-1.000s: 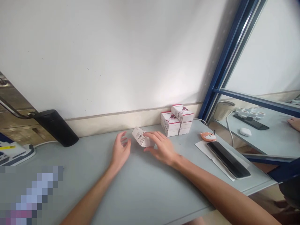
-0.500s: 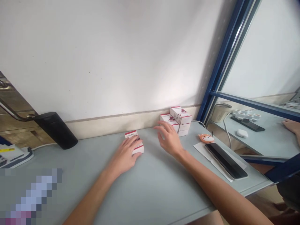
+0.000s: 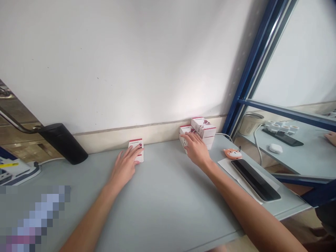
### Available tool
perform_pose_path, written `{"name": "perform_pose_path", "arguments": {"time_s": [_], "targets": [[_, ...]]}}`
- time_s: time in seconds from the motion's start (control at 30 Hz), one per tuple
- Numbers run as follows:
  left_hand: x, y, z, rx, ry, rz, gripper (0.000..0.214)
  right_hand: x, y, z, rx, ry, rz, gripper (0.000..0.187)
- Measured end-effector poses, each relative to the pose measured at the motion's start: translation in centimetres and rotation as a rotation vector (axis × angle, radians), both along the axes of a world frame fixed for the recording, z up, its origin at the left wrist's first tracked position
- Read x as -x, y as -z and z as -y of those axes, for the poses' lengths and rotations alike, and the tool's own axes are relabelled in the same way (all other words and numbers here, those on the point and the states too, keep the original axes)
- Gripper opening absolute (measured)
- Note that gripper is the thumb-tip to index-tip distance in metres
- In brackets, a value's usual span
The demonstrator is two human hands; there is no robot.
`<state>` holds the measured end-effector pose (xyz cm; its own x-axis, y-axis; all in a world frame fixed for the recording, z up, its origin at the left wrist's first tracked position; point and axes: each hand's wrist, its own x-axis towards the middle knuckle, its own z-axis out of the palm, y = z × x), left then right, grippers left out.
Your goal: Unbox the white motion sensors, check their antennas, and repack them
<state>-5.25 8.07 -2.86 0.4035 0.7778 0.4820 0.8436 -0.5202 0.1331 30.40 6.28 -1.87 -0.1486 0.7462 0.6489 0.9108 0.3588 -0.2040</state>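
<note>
A small white box with a red stripe (image 3: 137, 147) stands on the grey table (image 3: 162, 203) near the wall. My left hand (image 3: 125, 166) lies flat with its fingers stretched out, the fingertips touching that box. At the back right is a stack of several white-and-red boxes (image 3: 203, 130). My right hand (image 3: 195, 148) reaches to the stack, and its fingers rest on the front lower box. I cannot see whether those fingers grip it.
A black lamp head (image 3: 63, 142) lies at the back left. A phone (image 3: 255, 179) on white paper and an orange fox-shaped item (image 3: 232, 153) sit at the right. A blue frame (image 3: 249, 73) divides off another table, where another person's hand (image 3: 331, 137) shows.
My left hand took the single box from my right hand and pushed it left and back toward the wall. My right hand moved right to the stack of boxes.
</note>
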Motion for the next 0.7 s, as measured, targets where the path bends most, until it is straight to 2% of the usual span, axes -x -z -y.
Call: {"name": "perform_pose_path", "arguments": {"time_s": [0.2, 0.3, 0.37, 0.47, 0.53, 0.6, 0.7], "targets": [[-1.6, -0.7, 0.9, -0.043, 0.086, 0.100, 0.043, 0.3, -0.9, 0.4, -0.019, -0.048, -0.121, 0.042], [-3.9, -0.8, 2.4, -0.050, 0.122, 0.282, 0.030, 1.6, -1.5, 1.2, -0.012, -0.122, -0.303, 0.030], [-5.7, -1.0, 3.6, 0.086, 0.125, 0.479, 0.034, 3.1, -1.7, 2.1, 0.010, -0.227, -0.490, 0.029], [-7.7, -1.5, 5.2, 0.444, 0.072, 0.873, 0.065, 5.8, -1.9, 3.7, 0.064, -0.395, -0.813, 0.030], [-8.4, -2.0, 5.7, 0.606, 0.113, 1.065, 0.070, 7.2, -2.1, 4.8, 0.136, -0.486, -0.947, 0.030], [-8.4, -2.5, 5.8, 0.636, 0.141, 1.179, 0.071, 7.9, -2.2, 5.8, 0.229, -0.557, -0.925, 0.029], [-8.0, -2.4, 5.7, 0.496, 0.140, 1.177, 0.082, 7.8, -2.5, 6.5, 0.251, -0.566, -0.726, 0.038]]}}
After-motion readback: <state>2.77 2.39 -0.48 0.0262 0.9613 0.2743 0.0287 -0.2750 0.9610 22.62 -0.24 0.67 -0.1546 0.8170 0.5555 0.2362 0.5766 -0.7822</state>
